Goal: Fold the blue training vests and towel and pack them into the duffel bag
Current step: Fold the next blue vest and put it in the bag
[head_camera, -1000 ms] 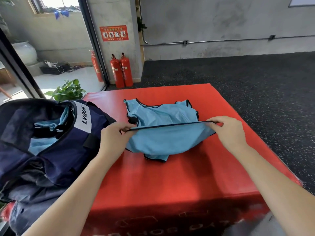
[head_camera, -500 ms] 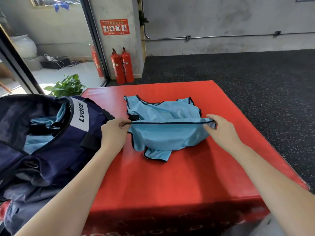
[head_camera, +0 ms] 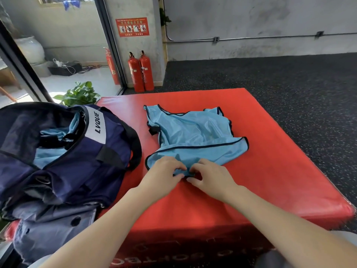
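A light blue training vest (head_camera: pixel 193 136) with black trim lies crumpled on the red padded box (head_camera: pixel 270 180). My left hand (head_camera: pixel 164 175) and my right hand (head_camera: pixel 210 176) meet at the vest's near edge, and both pinch the fabric there with curled fingers. To the left stands the open navy duffel bag (head_camera: pixel 81 171) marked LVQUE. Light blue fabric (head_camera: pixel 52 153) lies inside its opening.
Two red fire extinguishers (head_camera: pixel 141 72) stand against the pillar at the back, a third behind the glass door. A potted green plant (head_camera: pixel 79 93) sits behind the bag. Dark speckled floor (head_camera: pixel 270 78) surrounds the box on the right and beyond.
My hands have let go of the vest's stretched hem at its two ends and come together at the vest's near edge. The hem now lies on the box.
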Demonstrator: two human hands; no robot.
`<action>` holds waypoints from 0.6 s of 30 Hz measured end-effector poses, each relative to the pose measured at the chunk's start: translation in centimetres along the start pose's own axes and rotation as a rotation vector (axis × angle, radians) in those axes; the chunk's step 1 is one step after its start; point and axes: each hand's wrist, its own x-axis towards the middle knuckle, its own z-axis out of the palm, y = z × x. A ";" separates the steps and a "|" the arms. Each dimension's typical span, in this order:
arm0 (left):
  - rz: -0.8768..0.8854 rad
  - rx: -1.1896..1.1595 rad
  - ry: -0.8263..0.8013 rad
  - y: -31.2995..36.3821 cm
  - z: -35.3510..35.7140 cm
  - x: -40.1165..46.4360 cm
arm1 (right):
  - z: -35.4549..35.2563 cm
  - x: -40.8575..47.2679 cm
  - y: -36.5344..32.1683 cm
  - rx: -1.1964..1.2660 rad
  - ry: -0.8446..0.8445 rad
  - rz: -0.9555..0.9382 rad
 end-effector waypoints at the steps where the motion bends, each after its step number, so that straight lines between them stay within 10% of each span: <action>1: -0.006 0.017 -0.029 -0.1 0.2 -0.1 | 0.2 0.1 -0.1 0.019 0.018 0.006; 18: 0.025 -0.052 0.293 -0.2 -0.5 1.0 | -3.3 0.9 0.8 0.356 0.342 0.222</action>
